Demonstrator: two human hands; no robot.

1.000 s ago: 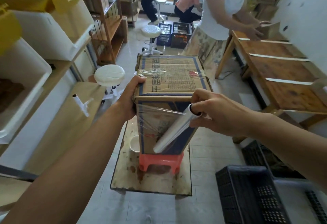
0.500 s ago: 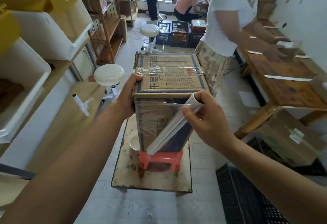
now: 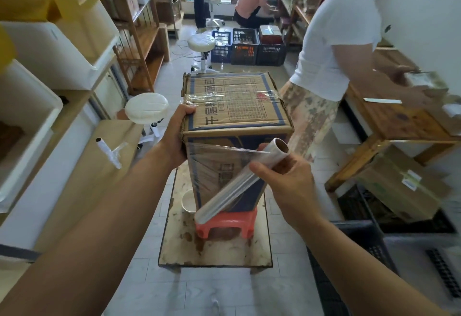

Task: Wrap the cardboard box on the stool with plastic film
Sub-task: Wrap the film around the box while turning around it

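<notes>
Cardboard box [image 3: 234,106] stands upright, plastic film [image 3: 217,163] clinging across front.

Directly below your right hand [image 3: 287,186], where it is gripping the clear roll of plastic film [image 3: 239,186], a small red plastic stool [image 3: 225,223] is standing and carrying the tall brown cardboard box [image 3: 234,106], which is sitting upright on its seat. The stool is resting on a low, stained white rectangular platform [image 3: 214,253], whose near edge is lying below that grip and closer to you. Well below your left hand [image 3: 178,133], which is holding the box's top corner, a small round white cup [image 3: 188,201] is sitting on the platform just beside the stool. The platform is standing on the pale tiled floor [image 3: 224,290].
</notes>
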